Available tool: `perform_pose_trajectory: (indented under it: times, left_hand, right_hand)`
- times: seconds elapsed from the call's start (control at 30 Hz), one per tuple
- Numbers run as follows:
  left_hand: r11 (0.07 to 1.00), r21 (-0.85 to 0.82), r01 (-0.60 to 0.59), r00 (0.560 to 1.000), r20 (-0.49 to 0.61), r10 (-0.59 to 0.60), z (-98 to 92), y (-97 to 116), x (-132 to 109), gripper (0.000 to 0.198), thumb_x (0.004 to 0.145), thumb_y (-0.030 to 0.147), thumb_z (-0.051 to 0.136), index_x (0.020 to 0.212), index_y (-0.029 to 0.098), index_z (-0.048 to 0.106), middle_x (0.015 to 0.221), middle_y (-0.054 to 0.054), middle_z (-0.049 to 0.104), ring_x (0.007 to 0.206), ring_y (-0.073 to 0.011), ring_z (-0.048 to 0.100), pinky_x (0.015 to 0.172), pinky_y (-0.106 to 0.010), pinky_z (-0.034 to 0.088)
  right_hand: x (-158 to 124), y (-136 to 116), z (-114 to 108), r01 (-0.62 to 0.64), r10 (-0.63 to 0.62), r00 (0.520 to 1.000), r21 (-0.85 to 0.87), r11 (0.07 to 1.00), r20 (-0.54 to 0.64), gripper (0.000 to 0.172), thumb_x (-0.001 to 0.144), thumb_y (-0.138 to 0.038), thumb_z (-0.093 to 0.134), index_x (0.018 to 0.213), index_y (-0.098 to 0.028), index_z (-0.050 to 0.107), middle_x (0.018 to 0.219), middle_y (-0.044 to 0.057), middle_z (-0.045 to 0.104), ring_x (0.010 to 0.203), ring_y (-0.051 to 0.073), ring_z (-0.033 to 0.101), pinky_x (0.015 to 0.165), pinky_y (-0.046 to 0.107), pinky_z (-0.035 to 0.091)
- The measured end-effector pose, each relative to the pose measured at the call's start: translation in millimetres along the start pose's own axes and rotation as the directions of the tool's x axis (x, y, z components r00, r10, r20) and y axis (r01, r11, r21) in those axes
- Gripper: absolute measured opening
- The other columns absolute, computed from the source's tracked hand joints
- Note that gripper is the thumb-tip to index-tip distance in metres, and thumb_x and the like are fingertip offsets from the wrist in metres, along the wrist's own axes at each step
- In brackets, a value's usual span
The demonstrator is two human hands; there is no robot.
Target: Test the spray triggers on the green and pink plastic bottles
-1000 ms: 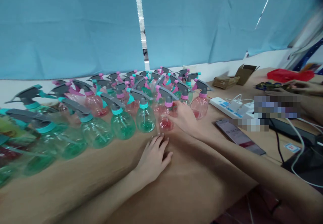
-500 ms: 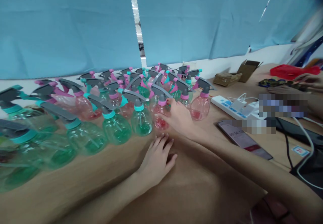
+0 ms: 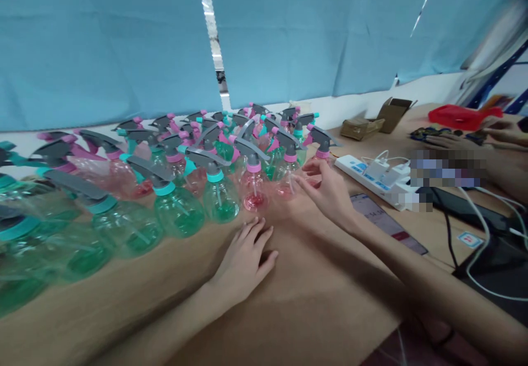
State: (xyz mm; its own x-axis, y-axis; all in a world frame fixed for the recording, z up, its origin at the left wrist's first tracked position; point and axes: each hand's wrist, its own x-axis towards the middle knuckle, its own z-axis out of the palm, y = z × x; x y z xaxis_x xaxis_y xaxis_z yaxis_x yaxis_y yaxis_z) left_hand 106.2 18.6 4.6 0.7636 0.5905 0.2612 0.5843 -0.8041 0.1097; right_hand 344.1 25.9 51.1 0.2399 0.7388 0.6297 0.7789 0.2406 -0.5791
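Several clear spray bottles with grey triggers stand crowded on a brown table (image 3: 330,305), some green with teal collars, some pink. My left hand (image 3: 243,261) lies flat and open on the table just in front of a pink bottle (image 3: 253,190) and a green bottle (image 3: 220,198). My right hand (image 3: 330,195) is at the right end of the row, fingers apart and slightly curled. Its fingertips are at a pink bottle (image 3: 287,182) and at the last pink bottle (image 3: 323,143), whose body it partly hides. I cannot tell whether the hand grips either one.
A white power strip (image 3: 363,171) with chargers and cables lies right of the bottles, and a phone (image 3: 388,223) lies beside my right forearm. Behind them are an open cardboard box (image 3: 394,114), a red bag (image 3: 462,116) and another person's hand (image 3: 501,129). A blue curtain hangs behind.
My right hand has let go of the pink bottle it was holding and moved right to the bottles at the row's end. My left hand stays flat on the table.
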Motion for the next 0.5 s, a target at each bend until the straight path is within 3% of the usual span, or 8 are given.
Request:
perform_pose_trajectory:
  times: [0.13,0.37,0.5]
  left_hand:
    - [1.000,0.012,0.004,1.000,0.010,-0.004,-0.4,-1,0,0.043,0.095,0.035,0.047,0.129,0.011,0.052,0.139,-0.016,0.050,0.132,-0.0303,0.041,0.106,-0.050,0.037]
    - [1.000,0.021,0.021,1.000,0.020,-0.021,-1.9,-1,1,0.042,0.095,0.036,0.047,0.130,0.012,0.052,0.139,-0.015,0.050,0.132,-0.0290,0.041,0.107,-0.048,0.036]
    - [1.000,0.019,0.020,1.000,0.008,-0.020,-2.4,-1,1,0.042,0.096,0.036,0.047,0.130,0.013,0.051,0.139,-0.014,0.051,0.131,-0.0280,0.042,0.107,-0.047,0.036]
  right_hand:
    - [7,15,8,0.015,-0.015,1.000,-0.058,0.998,0.011,0.047,0.083,-0.049,0.059,0.115,-0.015,0.054,0.115,0.019,0.065,0.102,0.032,0.064,0.083,0.047,0.049]
    - [22,5,31,0.004,-0.002,1.000,-0.095,0.996,0.023,0.069,0.080,-0.052,0.062,0.131,-0.008,0.045,0.128,0.024,0.057,0.121,0.037,0.053,0.093,0.049,0.044]
    - [27,2,33,-0.026,0.031,0.998,-0.105,0.994,0.050,0.066,0.081,-0.047,0.063,0.130,-0.008,0.045,0.124,0.025,0.060,0.117,0.038,0.057,0.090,0.048,0.046]
